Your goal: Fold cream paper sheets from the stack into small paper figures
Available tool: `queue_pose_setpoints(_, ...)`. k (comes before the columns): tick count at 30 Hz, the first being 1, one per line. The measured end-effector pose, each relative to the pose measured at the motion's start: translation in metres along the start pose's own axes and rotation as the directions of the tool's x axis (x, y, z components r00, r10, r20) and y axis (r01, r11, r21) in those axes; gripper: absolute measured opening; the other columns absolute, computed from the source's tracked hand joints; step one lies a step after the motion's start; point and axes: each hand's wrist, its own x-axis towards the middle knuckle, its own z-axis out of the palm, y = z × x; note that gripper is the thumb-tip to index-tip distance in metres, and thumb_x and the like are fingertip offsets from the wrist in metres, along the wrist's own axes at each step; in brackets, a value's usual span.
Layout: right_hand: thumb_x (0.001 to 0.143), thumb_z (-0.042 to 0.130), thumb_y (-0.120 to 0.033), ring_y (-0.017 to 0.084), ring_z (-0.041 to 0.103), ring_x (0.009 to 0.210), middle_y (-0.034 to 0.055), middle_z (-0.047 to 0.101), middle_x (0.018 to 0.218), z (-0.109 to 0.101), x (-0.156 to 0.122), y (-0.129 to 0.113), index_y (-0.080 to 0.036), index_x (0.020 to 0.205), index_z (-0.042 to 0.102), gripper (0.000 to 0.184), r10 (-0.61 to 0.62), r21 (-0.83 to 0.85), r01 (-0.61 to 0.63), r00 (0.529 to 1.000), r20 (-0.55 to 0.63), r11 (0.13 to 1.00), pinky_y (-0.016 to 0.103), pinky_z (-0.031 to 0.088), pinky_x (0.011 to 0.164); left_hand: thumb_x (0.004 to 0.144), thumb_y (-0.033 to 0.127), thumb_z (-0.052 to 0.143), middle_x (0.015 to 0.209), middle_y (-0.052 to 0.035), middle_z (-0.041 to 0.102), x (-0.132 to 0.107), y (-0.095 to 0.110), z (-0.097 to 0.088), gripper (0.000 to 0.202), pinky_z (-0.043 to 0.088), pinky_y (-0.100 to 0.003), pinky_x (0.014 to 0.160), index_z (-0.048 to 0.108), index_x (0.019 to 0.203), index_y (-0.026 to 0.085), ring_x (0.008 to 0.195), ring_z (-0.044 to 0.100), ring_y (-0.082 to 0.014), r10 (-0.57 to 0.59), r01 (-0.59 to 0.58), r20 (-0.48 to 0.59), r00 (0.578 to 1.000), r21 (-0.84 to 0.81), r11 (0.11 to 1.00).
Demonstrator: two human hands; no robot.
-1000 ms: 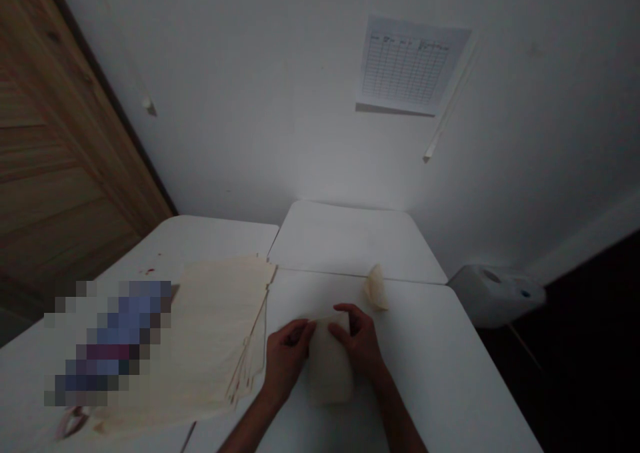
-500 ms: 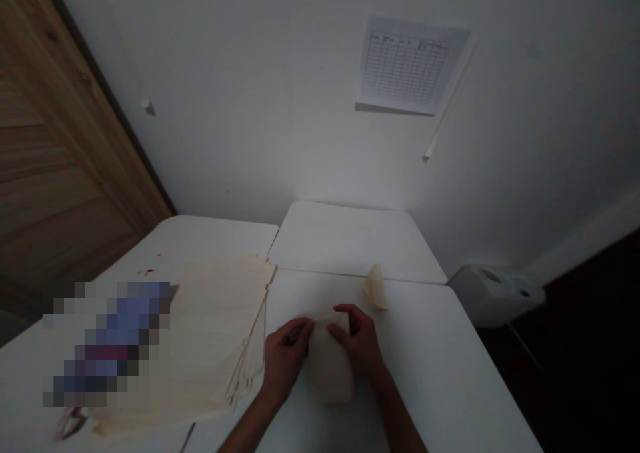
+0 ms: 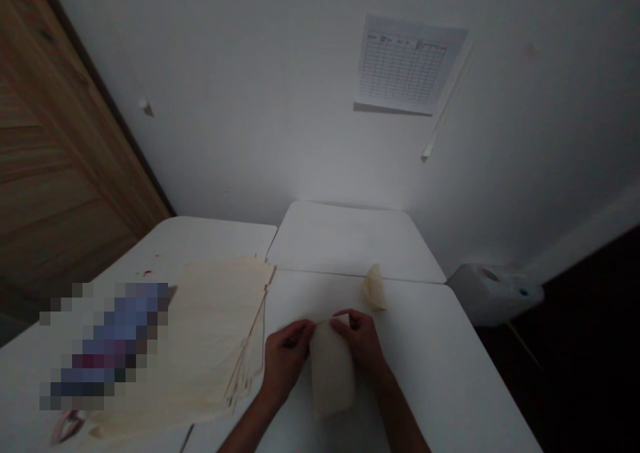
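A pale, soft folded sheet [image 3: 333, 369] lies on the white table [image 3: 425, 366], and its far edge is raised a little. My left hand [image 3: 285, 359] grips that edge at the left corner. My right hand [image 3: 361, 339] pinches it at the right corner. Just beyond my right hand sits a small folded cream piece [image 3: 375, 289], not touching it. To the left of my left hand lies a fanned stack of cream sheets [image 3: 210, 326]. The exact material of the sheets is hard to tell in this dim light.
A pixelated blurred patch [image 3: 105, 346] covers the table's left side, over the stack's edge. A second white table [image 3: 350, 239] abuts the far side. A wooden door [image 3: 65, 146] stands left, a paper chart [image 3: 405, 66] hangs on the wall, and a white plastic appliance [image 3: 493, 293] sits right.
The sheet's near end now reaches further towards me. My hands have drawn slightly closer on its far edge, and the view has shifted slightly.
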Motion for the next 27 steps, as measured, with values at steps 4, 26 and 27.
queue_pose_setpoints(4,0.066,0.073,-0.046,0.014,0.054,0.056,0.0023,0.064,0.062,-0.003,0.0,0.0,-0.013,0.073,0.072,0.034,0.016,0.026,-0.016,1.0,-0.019,1.0,0.024,0.041,0.054,0.074,0.045,0.068,0.056,-0.0006,0.064,0.0,0.002,-0.001,0.029,0.044,-0.02,0.04,0.073,0.075,0.016,0.043,0.054,-0.0125,-0.002,0.002,0.007,1.0,0.0,1.0)
queue_pose_setpoints(26,0.066,0.073,-0.05,0.015,0.058,0.056,0.0027,0.065,0.06,-0.017,0.003,0.001,-0.015,0.069,0.073,0.036,-0.044,0.044,0.045,0.999,-0.023,0.998,0.026,0.048,0.055,0.073,0.042,0.07,0.056,-0.0005,0.064,0.005,0.004,-0.005,0.027,0.041,-0.019,0.041,0.073,0.075,0.015,0.043,0.051,-0.0112,-0.009,0.008,-0.015,1.0,-0.029,1.0)
queue_pose_setpoints(27,0.066,0.073,-0.05,0.015,0.058,0.056,0.0022,0.065,0.059,-0.017,0.002,0.0,-0.015,0.069,0.073,0.035,-0.044,0.048,0.045,0.999,-0.018,0.998,0.025,0.048,0.054,0.073,0.043,0.07,0.055,-0.0004,0.064,0.005,0.004,-0.005,0.028,0.041,-0.019,0.041,0.073,0.075,0.015,0.043,0.051,-0.011,-0.014,0.014,-0.007,1.0,-0.03,0.999)
